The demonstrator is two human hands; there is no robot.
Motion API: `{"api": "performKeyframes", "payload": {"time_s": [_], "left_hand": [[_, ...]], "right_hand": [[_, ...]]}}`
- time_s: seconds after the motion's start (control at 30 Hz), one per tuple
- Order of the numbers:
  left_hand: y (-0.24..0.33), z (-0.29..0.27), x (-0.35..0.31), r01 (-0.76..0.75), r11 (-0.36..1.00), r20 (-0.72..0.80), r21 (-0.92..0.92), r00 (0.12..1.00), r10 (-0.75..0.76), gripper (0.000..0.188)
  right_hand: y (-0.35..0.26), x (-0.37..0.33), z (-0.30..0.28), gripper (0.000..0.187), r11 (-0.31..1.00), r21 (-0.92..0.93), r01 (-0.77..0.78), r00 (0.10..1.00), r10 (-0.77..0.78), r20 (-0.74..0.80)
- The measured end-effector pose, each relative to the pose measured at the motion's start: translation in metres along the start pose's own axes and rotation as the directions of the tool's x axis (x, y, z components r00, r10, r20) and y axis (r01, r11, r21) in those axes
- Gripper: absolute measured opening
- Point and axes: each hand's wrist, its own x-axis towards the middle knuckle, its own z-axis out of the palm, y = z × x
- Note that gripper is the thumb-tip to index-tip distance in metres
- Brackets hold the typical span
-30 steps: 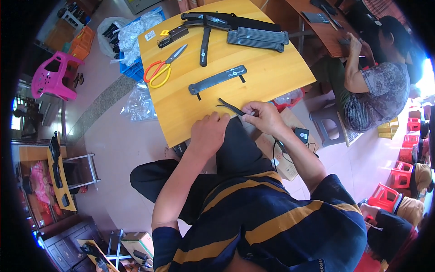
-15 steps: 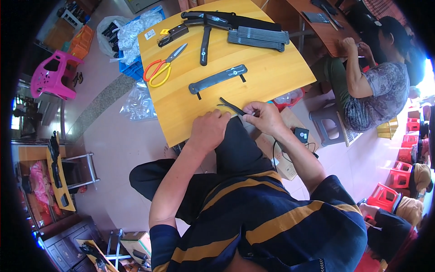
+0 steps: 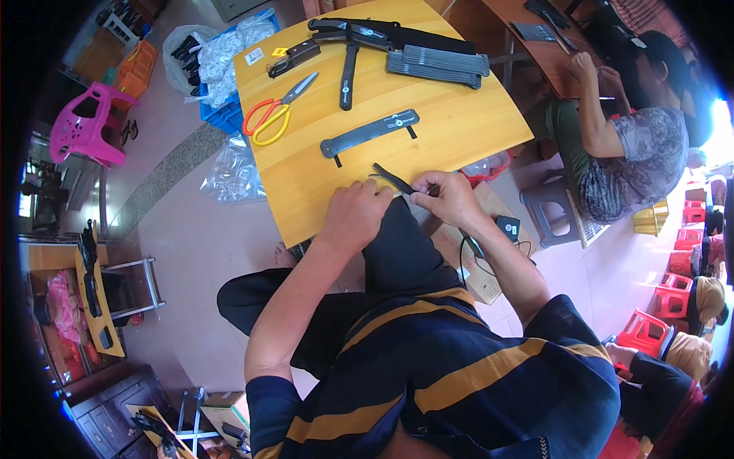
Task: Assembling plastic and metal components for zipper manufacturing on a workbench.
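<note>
Black, thin strap piece (image 3: 391,180) lay pinched between both hands at the yellow wooden table (image 3: 459,122) edge: left hand (image 3: 355,216) and right hand (image 3: 447,197) clamped on it.

Light: we see bright, even daylight across the wooden table (image 3: 459,130) and the pale floor (image 3: 191,229).
Source: strongest at the right edge, where a white patch beside the seated person (image 3: 619,145) is blown out.
Shadows: soft and short under the scissors (image 3: 271,115) and the black strap (image 3: 371,131).
Distortion: we note the table edges bowing; a black fisheye rim frames the corners.
Focus: sharp at centre, softer and smeared toward the rim.
</note>
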Motion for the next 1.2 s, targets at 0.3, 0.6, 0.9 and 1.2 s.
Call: {"api": "performKeyframes", "payload": {"time_s": [0.3,0.6,0.9,1.2], "left_hand": [[0.001,-0.007,0.009,-0.017,0.999,0.045,0.031,0.999,0.016,0.012],[0.001,-0.012,0.02,-0.039,0.996,0.107,0.075,0.994,0.031,0.014],[-0.015,-0.017,0.032,0.01,0.991,0.193,0.131,0.981,-0.036,0.015],[-0.044,-0.036,0.028,0.12,0.977,0.23,0.174,0.96,-0.159,0.018]], "right_hand": [[0.002,0.0,0.0,0.018,1.0,-0.006,-0.002,1.0,0.002,-0.018],[0.002,0.001,-0.001,0.018,1.0,-0.009,0.006,1.0,-0.006,-0.003],[0.005,0.005,-0.003,0.018,1.0,0.0,0.024,1.0,-0.024,0.003],[0.027,-0.003,0.002,0.013,0.983,0.175,-0.062,0.997,0.053,0.06]]}}
